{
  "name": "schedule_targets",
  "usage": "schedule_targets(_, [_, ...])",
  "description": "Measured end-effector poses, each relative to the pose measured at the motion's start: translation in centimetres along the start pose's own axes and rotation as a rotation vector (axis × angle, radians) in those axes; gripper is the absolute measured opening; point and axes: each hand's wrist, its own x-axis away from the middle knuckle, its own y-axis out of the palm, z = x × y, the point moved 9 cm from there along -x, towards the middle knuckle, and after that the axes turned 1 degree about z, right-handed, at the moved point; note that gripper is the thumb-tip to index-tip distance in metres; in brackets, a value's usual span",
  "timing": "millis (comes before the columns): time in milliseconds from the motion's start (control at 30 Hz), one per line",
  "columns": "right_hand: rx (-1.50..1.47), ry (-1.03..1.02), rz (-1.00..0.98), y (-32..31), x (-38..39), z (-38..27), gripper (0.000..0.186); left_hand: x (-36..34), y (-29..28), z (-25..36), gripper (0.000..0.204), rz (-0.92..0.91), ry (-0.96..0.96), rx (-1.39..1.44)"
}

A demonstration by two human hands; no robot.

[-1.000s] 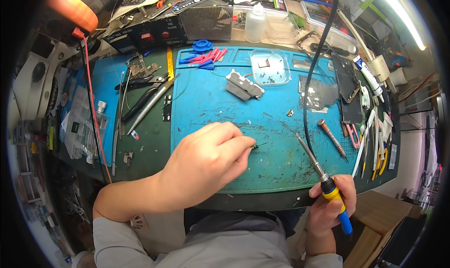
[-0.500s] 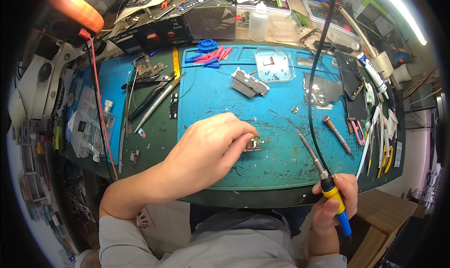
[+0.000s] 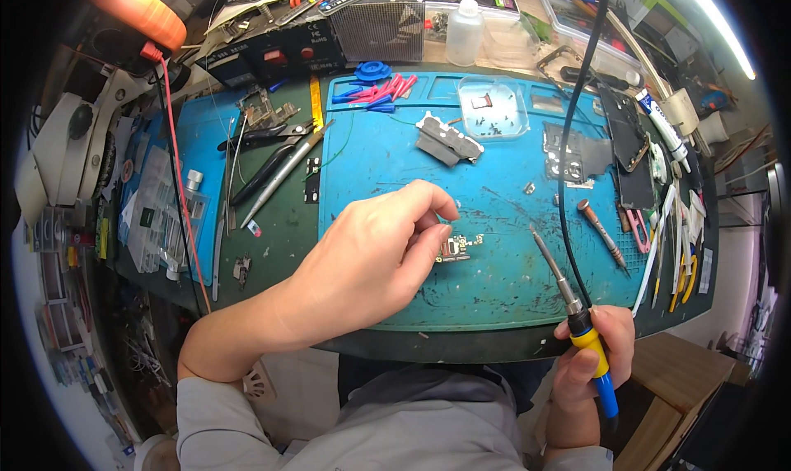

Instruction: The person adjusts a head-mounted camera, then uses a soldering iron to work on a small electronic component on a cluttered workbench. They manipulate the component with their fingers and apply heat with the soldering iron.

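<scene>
A small green circuit board [image 3: 458, 248] with tiny parts and a thin side strip lies on the blue work mat [image 3: 395, 306]. Over its left end hovers my left hand [image 3: 375, 244], thumb and index finger apart and the other fingers curled. The thumb tip overlaps the board's edge; whether they touch, I cannot tell. In my right hand [image 3: 606, 339], closed round the yellow and blue grip, is a soldering iron [image 3: 568, 294]. Its metal tip points up and left, to the right of the board and clear of it.
Behind the board lie a grey metal shield piece [image 3: 447, 141] and a clear tray [image 3: 515, 125] with small screws. The iron's black cable [image 3: 563, 166] crosses the mat. A screwdriver [image 3: 603, 236] lies at the right. Tweezers and pliers [image 3: 268, 174] lie at the left.
The index finger of my left hand has lifted away from the thumb, uncovering more of the board. My right hand still holds the iron. The whole view has shifted slightly.
</scene>
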Motion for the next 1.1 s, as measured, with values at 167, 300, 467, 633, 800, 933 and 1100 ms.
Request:
schedule_targets(167, [0.011,-0.037,-0.003,0.0,0.0,-0.3,0.047,0.0,-0.2,-0.1,0.017,-0.025,-0.051,0.025])
schedule_targets(300, [0.018,-0.053,-0.012,0.1,-0.1,-0.3,0.047,0.0,-0.2,-0.2,0.017,-0.031,-0.076,0.036])
schedule_targets(467, [0.019,-0.065,-0.014,0.0,0.1,-0.3,0.046,-0.1,-0.1,-0.2,0.017,-0.035,-0.090,0.038])
schedule_targets(633, [0.000,-0.076,-0.024,0.0,0.1,-0.3,0.054,0.0,0.1,-0.3,0.016,-0.069,-0.107,0.053])
schedule_targets(800, [-0.140,-0.075,-0.116,1.3,0.3,0.0,0.055,0.4,1.2,1.4,0.019,-0.098,0.084,0.145])
schedule_targets(933, [-0.045,-0.197,-0.176,4.0,-2.1,-2.9,0.052,1.3,1.8,3.7,0.024,-0.103,0.328,0.077])
schedule_targets(1100, [-0.053,-0.194,-0.212,5.4,-2.2,-3.7,0.057,1.6,2.2,4.0,0.025,-0.111,0.368,0.122])
